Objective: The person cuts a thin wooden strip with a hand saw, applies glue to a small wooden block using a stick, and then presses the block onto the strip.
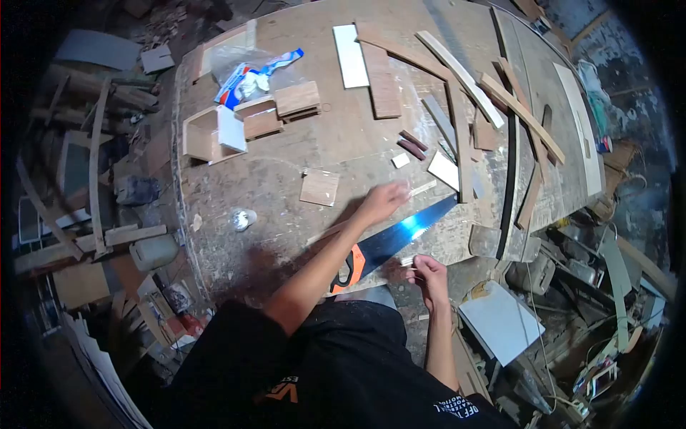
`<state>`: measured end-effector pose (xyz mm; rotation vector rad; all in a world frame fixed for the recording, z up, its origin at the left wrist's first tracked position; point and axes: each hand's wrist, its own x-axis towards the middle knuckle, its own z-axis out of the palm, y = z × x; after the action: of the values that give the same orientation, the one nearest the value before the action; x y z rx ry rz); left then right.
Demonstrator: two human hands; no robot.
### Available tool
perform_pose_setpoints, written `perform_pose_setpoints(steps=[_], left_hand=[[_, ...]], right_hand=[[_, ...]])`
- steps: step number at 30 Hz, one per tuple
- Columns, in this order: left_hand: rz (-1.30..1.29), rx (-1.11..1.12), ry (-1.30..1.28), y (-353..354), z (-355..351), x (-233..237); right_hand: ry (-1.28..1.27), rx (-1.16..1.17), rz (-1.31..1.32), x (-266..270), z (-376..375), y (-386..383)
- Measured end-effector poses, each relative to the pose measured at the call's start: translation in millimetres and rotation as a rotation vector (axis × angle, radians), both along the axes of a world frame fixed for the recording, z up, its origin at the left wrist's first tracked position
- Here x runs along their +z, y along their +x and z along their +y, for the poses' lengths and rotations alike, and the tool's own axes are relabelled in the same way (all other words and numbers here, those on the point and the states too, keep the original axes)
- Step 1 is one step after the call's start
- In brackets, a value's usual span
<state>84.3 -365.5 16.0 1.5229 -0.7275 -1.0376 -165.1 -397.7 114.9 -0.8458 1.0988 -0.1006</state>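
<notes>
The room was a messy wood shop, with scraps piled all around. A big wooden surface (286,186) was dusty and held many bits of wood: a square (319,187), some blocks (296,99) and long strips (457,71).

A saw (400,236) lay near the close edge of the surface, between the two hands. Its long side ran on a slant. The orange handle (351,268) pointed back at the person. The blade tip pointed away and to the right.

The left hand (384,200) was stretched out just past the saw, by a thin stick (423,188). The hand was blurry, so I could not tell if its grip was apart or together. The stick lay on much the same slant as the saw. The left arm crossed over the handle.

The right hand (431,277) was on the near side of the saw, close to the blade. Its grip was pinched together on a small piece (407,261) of wood.
</notes>
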Motion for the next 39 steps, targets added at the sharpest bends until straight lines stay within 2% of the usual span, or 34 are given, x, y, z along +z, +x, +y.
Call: perform_pose_setpoints(steps=[2,3,4,5,6,8,9,12,15,17,19,21,22,25,26,29,32,35,39], left_hand=[[0.194,-0.127,0.068,-4.0,68.0,10.5],[0.316,-0.177,0.055,-2.3,103.7,47.5],[0.257,-0.223,0.15,-0.3,132.9,73.8],[0.153,-0.175,0.094,-5.3,163.0,66.1],[0.292,-0.002,-0.017,-12.1,191.9,56.3],[0.353,0.061,0.074,-0.6,242.3,75.4],[0.39,0.095,0.12,1.9,266.8,82.3],[0.428,0.206,-0.011,1.5,333.4,73.3],[0.411,0.298,-0.023,9.9,394.3,62.6],[0.335,0.431,0.011,14.2,426.0,53.4],[0.342,0.568,0.1,23.9,449.1,44.7],[0.191,0.526,0.175,34.2,474.0,9.6],[0.261,0.523,0.211,44.5,477.0,17.4],[-0.125,0.468,0.113,70.2,474.8,19.2],[-0.238,0.391,0.158,81.0,470.8,23.3],[-0.319,0.376,0.152,102.2,448.4,34.6],[-0.421,0.362,-0.002,120.4,430.0,21.0],[-0.52,0.237,-0.002,139.4,422.0,26.3],[-0.463,0.184,-0.027,150.8,417.8,7.3]], right_hand=[[-0.013,0.12,-0.062,-10.3,12.1,30.1],[-0.02,0.179,-0.096,-14.2,21.5,47.5],[-0.025,0.276,-0.092,-8.7,33.3,67.9],[-0.081,0.386,-0.158,-15.1,46.0,83.5],[-0.172,0.495,-0.183,-22.5,61.3,95.6],[-0.257,0.675,-0.157,-24.2,93.6,120.3],[-0.248,0.704,-0.176,-18.0,111.8,131.2],[-0.225,0.797,-0.186,-10.4,164.6,163.4],[-0.462,0.984,-0.152,-19.4,201.0,196.8],[-0.725,0.868,-0.216,-25.0,214.7,235.0],[-1.017,0.816,-0.1,-25.1,222.5,275.3],[-1.136,0.758,-0.126,-34.9,233.6,306.8],[-1.171,0.801,-0.114,-42.8,237.3,318.0],[-1.31,0.88,-0.122,-63.9,248.6,338.3],[-1.361,0.896,-0.13,-69.3,251.2,343.9],[-1.321,0.9,-0.019,-74.6,258.8,348.3],[-1.314,0.814,0.03,-72.8,265.8,351.5],[-1.295,0.838,0.143,-65.5,269.7,350.2],[-1.284,0.837,0.22,-59.8,275.7,354.8]])
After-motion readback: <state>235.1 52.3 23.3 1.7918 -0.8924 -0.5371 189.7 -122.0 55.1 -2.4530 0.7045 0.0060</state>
